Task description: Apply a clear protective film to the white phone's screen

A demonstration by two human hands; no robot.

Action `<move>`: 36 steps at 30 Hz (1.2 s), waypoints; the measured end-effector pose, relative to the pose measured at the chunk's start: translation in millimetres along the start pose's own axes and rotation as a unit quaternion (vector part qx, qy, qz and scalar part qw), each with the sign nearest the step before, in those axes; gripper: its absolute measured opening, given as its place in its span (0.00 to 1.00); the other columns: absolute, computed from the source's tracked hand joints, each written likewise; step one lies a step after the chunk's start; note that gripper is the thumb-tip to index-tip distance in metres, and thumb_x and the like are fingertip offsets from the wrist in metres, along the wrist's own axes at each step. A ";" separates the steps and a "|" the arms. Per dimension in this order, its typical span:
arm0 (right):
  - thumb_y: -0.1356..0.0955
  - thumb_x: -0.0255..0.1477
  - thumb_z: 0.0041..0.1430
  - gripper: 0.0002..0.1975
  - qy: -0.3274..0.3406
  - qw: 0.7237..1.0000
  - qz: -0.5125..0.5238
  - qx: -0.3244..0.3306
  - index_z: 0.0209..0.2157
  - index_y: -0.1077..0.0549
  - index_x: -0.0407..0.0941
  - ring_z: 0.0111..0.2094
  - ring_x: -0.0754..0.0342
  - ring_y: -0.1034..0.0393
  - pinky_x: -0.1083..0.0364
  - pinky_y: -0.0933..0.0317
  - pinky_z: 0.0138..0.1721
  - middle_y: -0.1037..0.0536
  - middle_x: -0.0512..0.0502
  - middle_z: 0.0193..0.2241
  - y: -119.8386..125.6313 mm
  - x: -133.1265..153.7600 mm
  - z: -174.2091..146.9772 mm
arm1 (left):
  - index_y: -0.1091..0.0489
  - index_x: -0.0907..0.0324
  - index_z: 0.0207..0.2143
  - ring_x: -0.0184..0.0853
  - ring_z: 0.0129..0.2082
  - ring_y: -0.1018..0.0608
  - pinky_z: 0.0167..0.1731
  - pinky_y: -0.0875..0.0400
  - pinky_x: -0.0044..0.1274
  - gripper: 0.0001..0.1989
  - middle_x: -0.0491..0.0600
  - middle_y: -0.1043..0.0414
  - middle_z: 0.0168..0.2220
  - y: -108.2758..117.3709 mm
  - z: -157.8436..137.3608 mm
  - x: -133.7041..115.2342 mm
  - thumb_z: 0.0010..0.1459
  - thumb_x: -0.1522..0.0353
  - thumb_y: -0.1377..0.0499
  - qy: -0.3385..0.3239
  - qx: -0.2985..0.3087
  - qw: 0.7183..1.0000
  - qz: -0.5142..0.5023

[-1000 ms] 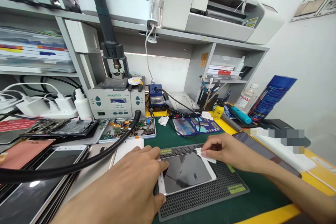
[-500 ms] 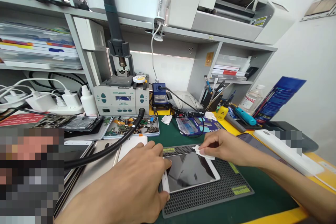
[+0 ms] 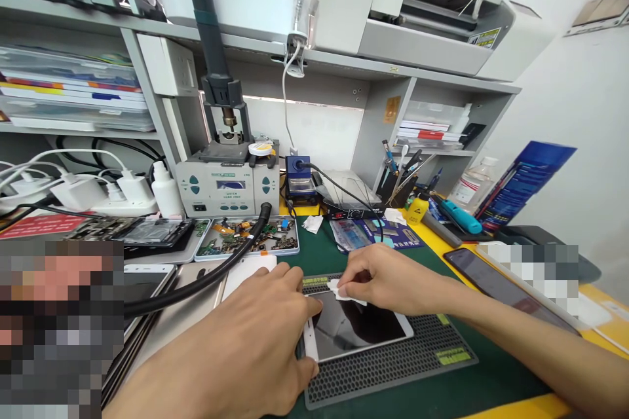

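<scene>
A white-framed tablet (image 3: 361,335) lies screen up on a grey honeycomb mat (image 3: 398,370). Its dark glass mirrors the room. My left hand (image 3: 260,321) grips the tablet's left end, thumb at the near corner and a fingertip on the screen's edge. Pinched in the fingers of my right hand (image 3: 378,278) is a folded white tissue (image 3: 337,288), pressed to the far edge of the glass. Part of the tissue is hidden under those fingers.
A tray of circuit boards (image 3: 250,245) and a hot air station (image 3: 228,183) stand behind my left hand, the station's black hose (image 3: 230,262) crossing the left side. A phone (image 3: 501,281) lies to the right. Further back are a pen holder (image 3: 400,190) and a yellow bottle (image 3: 417,208).
My right hand has slid left along the tablet's far edge with the tissue, from the far right corner towards the left. My left hand has stayed in place on the tablet.
</scene>
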State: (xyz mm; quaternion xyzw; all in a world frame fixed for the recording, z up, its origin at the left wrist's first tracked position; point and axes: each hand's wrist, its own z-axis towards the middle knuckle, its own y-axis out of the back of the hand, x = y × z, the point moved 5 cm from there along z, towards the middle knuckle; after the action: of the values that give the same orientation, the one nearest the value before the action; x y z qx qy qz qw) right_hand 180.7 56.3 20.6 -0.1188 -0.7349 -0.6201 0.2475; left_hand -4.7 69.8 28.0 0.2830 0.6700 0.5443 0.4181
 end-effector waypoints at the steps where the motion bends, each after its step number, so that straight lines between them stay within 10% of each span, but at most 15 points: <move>1: 0.30 0.30 0.60 0.10 0.003 1.000 -0.005 0.004 0.30 0.16 0.43 0.24 0.58 0.34 0.58 0.47 0.24 0.19 0.47 0.30 -1.7 4.9 3.3 | 0.22 0.50 0.49 0.50 0.43 0.24 0.42 0.29 0.38 0.18 0.53 0.27 0.39 0.2 0.3 0.0 0.56 0.63 0.39 0.000 0.001 1.000 0.001; 19: 0.30 0.25 0.57 0.19 0.057 0.998 -0.007 -0.005 0.17 0.39 0.44 0.20 0.61 0.54 0.56 0.57 0.23 0.46 0.59 0.16 -16.5 33.6 25.6 | 0.31 0.57 0.50 0.52 0.51 0.25 0.51 0.30 0.39 0.19 0.55 0.26 0.47 -3.0 -1.0 2.0 0.55 0.64 0.39 0.039 0.014 0.999 -0.033; 36: 0.30 0.32 0.60 0.11 -0.006 1.000 0.030 0.003 0.30 0.17 0.43 0.24 0.58 0.38 0.57 0.49 0.24 0.19 0.47 0.30 2.7 -12.3 -1.2 | 0.42 0.59 0.68 0.54 0.68 0.36 0.67 0.42 0.44 0.38 0.60 0.37 0.67 -12.4 -1.9 8.9 0.58 0.58 0.38 0.048 0.041 0.998 -0.019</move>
State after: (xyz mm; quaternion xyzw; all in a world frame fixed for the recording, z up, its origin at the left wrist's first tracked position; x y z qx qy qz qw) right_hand 192.7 57.4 16.8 -0.1436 -0.7346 -0.6095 0.2614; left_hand -9.8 73.3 13.9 0.2603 0.7165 0.5214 0.3835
